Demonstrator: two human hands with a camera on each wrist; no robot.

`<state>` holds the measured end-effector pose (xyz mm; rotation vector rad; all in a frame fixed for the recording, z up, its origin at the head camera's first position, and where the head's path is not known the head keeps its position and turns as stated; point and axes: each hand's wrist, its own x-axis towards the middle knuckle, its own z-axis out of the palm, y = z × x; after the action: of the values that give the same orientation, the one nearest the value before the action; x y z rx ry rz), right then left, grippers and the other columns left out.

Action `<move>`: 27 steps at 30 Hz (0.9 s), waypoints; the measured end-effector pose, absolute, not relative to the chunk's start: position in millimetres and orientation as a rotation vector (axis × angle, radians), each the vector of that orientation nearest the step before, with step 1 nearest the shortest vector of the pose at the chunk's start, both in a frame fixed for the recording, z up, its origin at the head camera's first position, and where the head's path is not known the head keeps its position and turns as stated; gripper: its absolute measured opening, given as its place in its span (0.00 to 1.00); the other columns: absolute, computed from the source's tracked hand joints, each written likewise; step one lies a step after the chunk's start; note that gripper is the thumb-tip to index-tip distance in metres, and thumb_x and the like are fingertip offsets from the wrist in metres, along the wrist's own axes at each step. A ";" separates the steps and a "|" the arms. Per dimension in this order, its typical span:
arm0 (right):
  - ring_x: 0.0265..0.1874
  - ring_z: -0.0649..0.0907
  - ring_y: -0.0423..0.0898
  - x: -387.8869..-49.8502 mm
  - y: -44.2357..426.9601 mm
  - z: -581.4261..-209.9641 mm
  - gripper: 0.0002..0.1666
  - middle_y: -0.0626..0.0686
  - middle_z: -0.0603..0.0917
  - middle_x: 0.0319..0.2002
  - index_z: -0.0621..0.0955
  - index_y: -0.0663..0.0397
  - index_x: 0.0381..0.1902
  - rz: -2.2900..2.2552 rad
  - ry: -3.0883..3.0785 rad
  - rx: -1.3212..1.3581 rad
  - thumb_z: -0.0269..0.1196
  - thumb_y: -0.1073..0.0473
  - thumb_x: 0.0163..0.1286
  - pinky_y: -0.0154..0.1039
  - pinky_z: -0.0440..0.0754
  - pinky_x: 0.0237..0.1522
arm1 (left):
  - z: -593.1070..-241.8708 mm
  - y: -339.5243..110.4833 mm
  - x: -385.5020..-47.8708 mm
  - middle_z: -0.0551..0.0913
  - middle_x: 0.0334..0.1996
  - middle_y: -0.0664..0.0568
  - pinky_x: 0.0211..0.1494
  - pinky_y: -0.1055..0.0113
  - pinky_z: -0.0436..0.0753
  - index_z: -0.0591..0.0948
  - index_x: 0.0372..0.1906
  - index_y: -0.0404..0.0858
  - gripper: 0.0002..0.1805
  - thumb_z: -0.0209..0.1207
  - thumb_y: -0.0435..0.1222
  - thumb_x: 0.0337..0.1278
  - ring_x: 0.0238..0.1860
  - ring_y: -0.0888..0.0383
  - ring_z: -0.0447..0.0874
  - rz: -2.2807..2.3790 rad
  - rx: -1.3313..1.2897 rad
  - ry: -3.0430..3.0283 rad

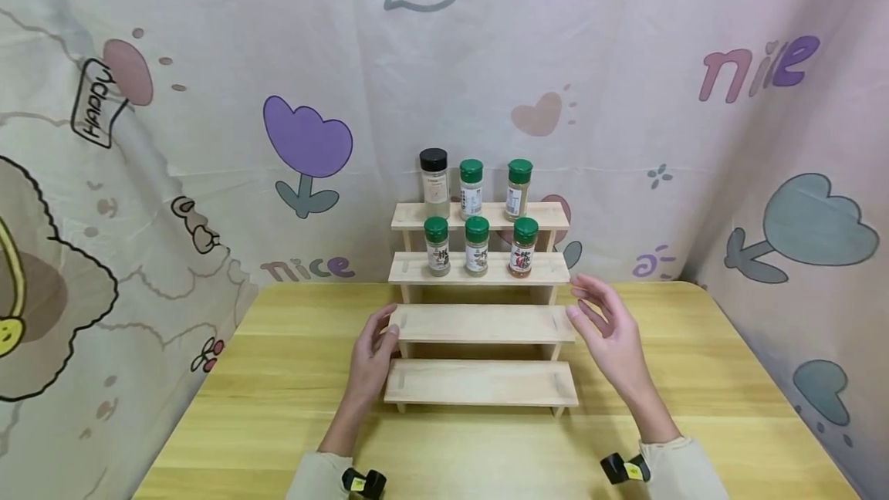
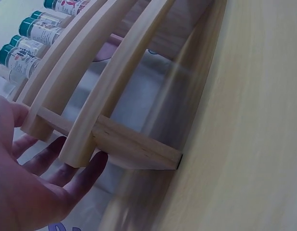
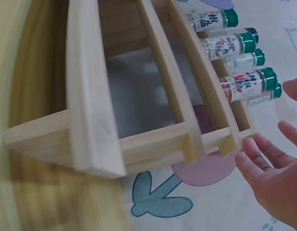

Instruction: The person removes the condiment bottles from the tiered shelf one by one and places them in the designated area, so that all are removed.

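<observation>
A four-step wooden rack (image 1: 479,322) stands on the table. On its top step are a black-capped spice jar (image 1: 435,187) and two green-capped spice jars (image 1: 471,195). The second step holds three more green-capped jars, the rightmost a reddish one (image 1: 522,253); the two lower steps are bare. My left hand (image 1: 373,353) touches the left end of the third step, its fingers spread along the board ends (image 2: 79,149). At the other side, my right hand (image 1: 611,330) is held beside the rack with loosely bent fingers, holding nothing; whether its fingertips touch the wood I cannot tell.
The rack rests on a light wooden table (image 1: 292,407). A printed cloth (image 1: 625,14) hangs behind it and along both sides. Black wrist devices (image 1: 364,483) sit at both sleeves.
</observation>
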<state>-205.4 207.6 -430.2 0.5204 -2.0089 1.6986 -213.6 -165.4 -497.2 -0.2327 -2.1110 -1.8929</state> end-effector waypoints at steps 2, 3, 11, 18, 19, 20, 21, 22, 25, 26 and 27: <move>0.63 0.77 0.56 -208.8 204.6 -425.0 0.29 0.69 0.75 0.64 0.71 0.67 0.70 1.715 -1.997 0.536 0.62 0.73 0.72 0.39 0.73 0.66 | -497.5 -165.8 -214.1 0.72 0.71 0.40 0.62 0.75 0.75 0.72 0.70 0.32 0.21 0.52 0.30 0.78 0.69 0.43 0.71 -1.890 -0.212 -2.107; 0.62 0.77 0.56 -210.6 202.8 -422.5 0.30 0.69 0.75 0.64 0.71 0.67 0.70 1.722 -1.992 0.544 0.62 0.73 0.72 0.39 0.74 0.66 | -497.7 -166.2 -213.8 0.72 0.71 0.40 0.62 0.76 0.75 0.72 0.70 0.32 0.22 0.52 0.30 0.77 0.69 0.43 0.71 -1.888 -0.200 -2.108; 0.62 0.77 0.60 -226.0 190.8 -408.0 0.31 0.67 0.77 0.63 0.70 0.65 0.71 1.770 -1.979 0.563 0.63 0.73 0.72 0.42 0.75 0.66 | -498.2 -167.4 -211.3 0.74 0.70 0.43 0.61 0.77 0.75 0.73 0.71 0.36 0.21 0.51 0.32 0.78 0.67 0.46 0.73 -1.908 -0.158 -2.110; 0.61 0.78 0.60 -239.8 184.5 -396.1 0.31 0.65 0.78 0.62 0.71 0.63 0.71 1.811 -1.982 0.532 0.65 0.69 0.72 0.41 0.77 0.63 | -500.1 -167.5 -214.0 0.75 0.69 0.44 0.59 0.77 0.76 0.75 0.70 0.37 0.21 0.52 0.31 0.78 0.66 0.48 0.73 -1.909 -0.162 -2.090; 0.61 0.78 0.59 -241.4 183.7 -394.1 0.31 0.65 0.78 0.62 0.71 0.63 0.70 1.813 -1.983 0.527 0.65 0.68 0.72 0.39 0.78 0.63 | -500.3 -167.4 -214.1 0.75 0.69 0.44 0.59 0.77 0.76 0.75 0.70 0.38 0.21 0.52 0.31 0.78 0.66 0.48 0.73 -1.907 -0.164 -2.093; 0.60 0.78 0.59 -242.9 182.9 -392.2 0.31 0.65 0.78 0.62 0.71 0.63 0.70 1.816 -1.983 0.522 0.66 0.68 0.72 0.38 0.78 0.62 | -500.4 -167.2 -214.2 0.74 0.69 0.44 0.59 0.77 0.76 0.75 0.70 0.38 0.21 0.51 0.31 0.78 0.66 0.48 0.73 -1.907 -0.168 -2.094; 0.60 0.78 0.59 -244.5 182.0 -390.5 0.31 0.65 0.79 0.62 0.71 0.63 0.70 1.820 -1.981 0.520 0.66 0.68 0.71 0.37 0.78 0.62 | -500.7 -167.0 -214.3 0.74 0.69 0.44 0.59 0.77 0.76 0.75 0.70 0.38 0.21 0.51 0.31 0.78 0.66 0.48 0.73 -1.906 -0.170 -2.096; 0.60 0.78 0.59 -246.2 181.0 -388.8 0.31 0.65 0.79 0.61 0.72 0.63 0.70 1.825 -1.981 0.519 0.66 0.68 0.71 0.37 0.78 0.62 | -500.9 -166.7 -214.6 0.74 0.69 0.43 0.59 0.77 0.76 0.74 0.70 0.37 0.21 0.51 0.31 0.78 0.66 0.48 0.73 -1.907 -0.173 -2.096; 0.60 0.79 0.59 -251.4 177.5 -384.6 0.31 0.64 0.79 0.60 0.73 0.61 0.69 1.833 -1.982 0.518 0.67 0.68 0.71 0.38 0.78 0.62 | -502.2 -165.6 -216.2 0.74 0.69 0.43 0.59 0.77 0.76 0.74 0.70 0.37 0.21 0.51 0.31 0.78 0.66 0.47 0.73 -1.907 -0.184 -2.092; 0.60 0.79 0.59 -253.6 176.4 -383.6 0.30 0.63 0.80 0.60 0.73 0.60 0.69 1.832 -1.983 0.516 0.67 0.67 0.71 0.38 0.79 0.62 | -502.5 -165.1 -216.7 0.74 0.69 0.43 0.59 0.76 0.76 0.74 0.70 0.37 0.21 0.51 0.31 0.78 0.66 0.47 0.73 -1.907 -0.187 -2.090; 0.59 0.79 0.58 -255.7 175.1 -382.3 0.30 0.63 0.80 0.60 0.74 0.60 0.68 1.833 -1.983 0.514 0.67 0.67 0.71 0.38 0.79 0.61 | -502.8 -164.6 -217.1 0.74 0.69 0.43 0.59 0.76 0.76 0.74 0.70 0.37 0.21 0.51 0.31 0.78 0.66 0.47 0.73 -1.907 -0.191 -2.089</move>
<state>-255.7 175.1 -382.3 0.5137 -1.9833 1.8325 -217.1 -164.6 -502.8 -0.1910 -2.0885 -1.9072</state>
